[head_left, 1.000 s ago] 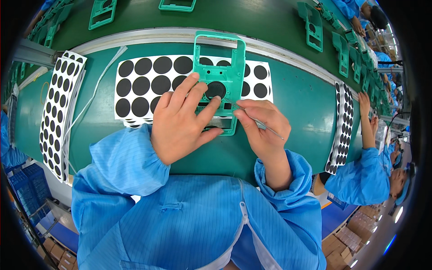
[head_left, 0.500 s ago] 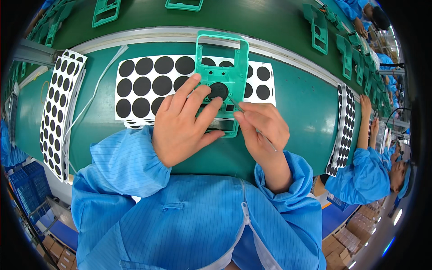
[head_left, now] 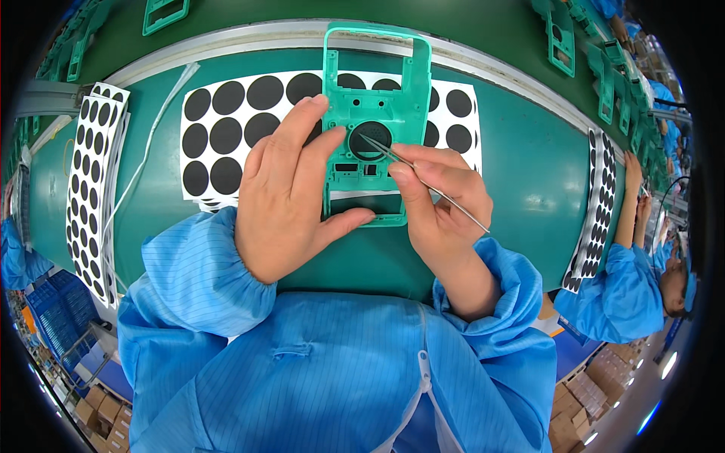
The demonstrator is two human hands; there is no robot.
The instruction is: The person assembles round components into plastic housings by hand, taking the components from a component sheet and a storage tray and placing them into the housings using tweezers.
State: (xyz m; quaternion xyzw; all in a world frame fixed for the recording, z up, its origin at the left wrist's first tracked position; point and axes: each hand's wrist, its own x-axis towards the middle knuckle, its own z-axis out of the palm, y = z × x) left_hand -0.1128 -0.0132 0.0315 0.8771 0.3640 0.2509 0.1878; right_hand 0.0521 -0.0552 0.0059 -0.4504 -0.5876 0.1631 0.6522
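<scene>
A green plastic housing (head_left: 377, 113) lies over a sheet of black round stickers (head_left: 226, 134). My left hand (head_left: 283, 192) steadies the housing, fingers along its left edge and thumb at its lower edge. Between the thumb and fingers of my right hand (head_left: 445, 192) are metal tweezers (head_left: 438, 192). Their tips point at a black disc (head_left: 367, 143) set in the housing's round recess; whether they touch it I cannot tell. Below the disc are small rectangular cut-outs.
More sticker sheets lie in a stack on the left (head_left: 92, 192) and on the right (head_left: 593, 215). A white cable (head_left: 147, 147) crosses the left side. Beyond the metal rail, a dark green belt (head_left: 260, 19) carries more green housings. A co-worker's arm (head_left: 625, 204) rests at the right.
My left fingers have drawn back from the black disc to the housing's left edge. The tweezers now reach over the disc. The view has shifted slightly.
</scene>
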